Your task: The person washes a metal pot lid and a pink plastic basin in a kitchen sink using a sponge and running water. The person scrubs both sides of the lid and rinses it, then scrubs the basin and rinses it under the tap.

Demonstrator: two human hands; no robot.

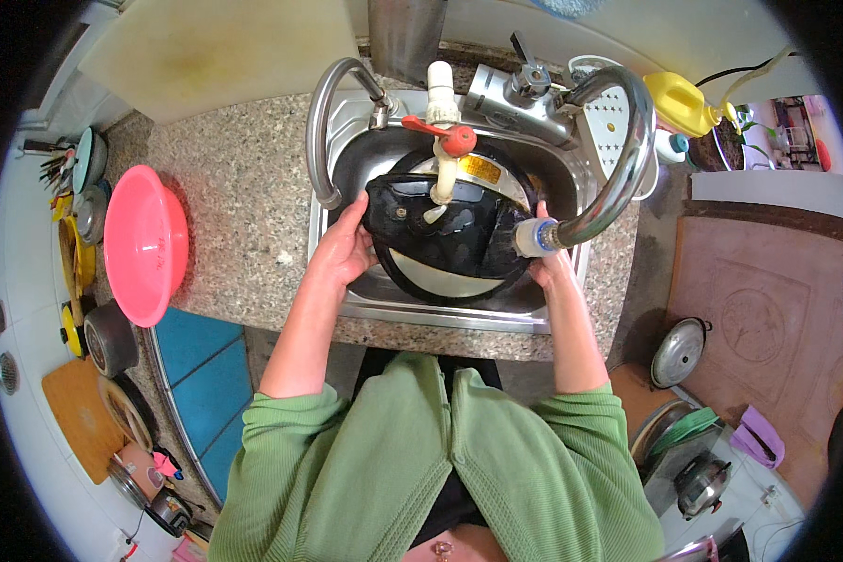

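Observation:
A round appliance part with a glossy black and silver surface [442,277], perhaps the lid or body of a cooker, lies in the stainless steel sink [435,319]. My left hand [344,246] grips its left edge, thumb on top and fingers lower down. At the right edge my right hand [549,263] holds it, partly hidden behind the blue-and-white nozzle [536,237] of the curved faucet [643,140]. A plastic tap with a red lever [456,140] stands over the wet black surface. Another curved metal spout [317,133] rises above the sink's left side.
A pink plastic basin [144,246] rests left on the granite counter [246,211]. Behind the sink's right side are a perforated white tray [606,130] and a yellow jug [678,104]. A metal pot lid [680,351] is at the right. Pans and a wooden board [81,418] line the left.

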